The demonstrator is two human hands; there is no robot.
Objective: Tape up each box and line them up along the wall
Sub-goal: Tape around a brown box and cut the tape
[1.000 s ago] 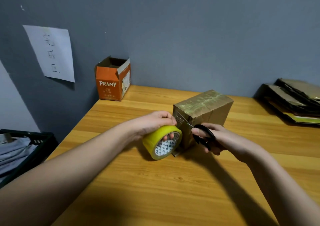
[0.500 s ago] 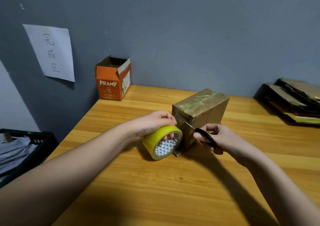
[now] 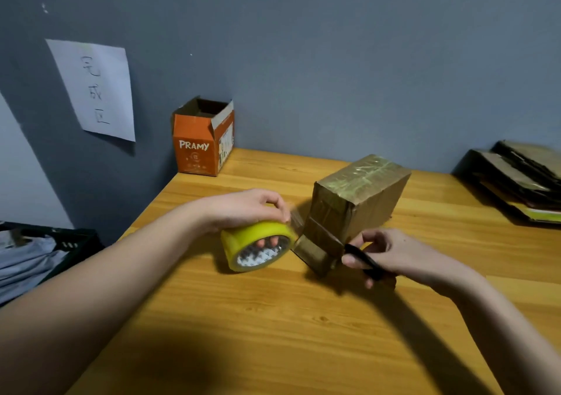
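A brown cardboard box (image 3: 361,194), its top and near end covered in shiny tape, stands in the middle of the wooden table (image 3: 273,318). A loose strip of tape (image 3: 312,250) hangs off its near end. My left hand (image 3: 246,209) grips a yellow roll of tape (image 3: 258,249) just left of the box, fingers through its core. My right hand (image 3: 391,256) holds black scissors (image 3: 362,259) low beside the box's near end, close to the strip. The blades are hidden.
An open orange PRAMY box (image 3: 202,143) stands against the grey wall at the table's back left. Flattened cartons (image 3: 522,176) are stacked at the back right. A white paper sign (image 3: 94,88) hangs on the wall. A black crate (image 3: 45,252) with cloth sits left of the table.
The scissors and my right hand dropped from the box's upper near edge to the table level. The tape roll drew slightly away from the box, and a strip now hangs loose.
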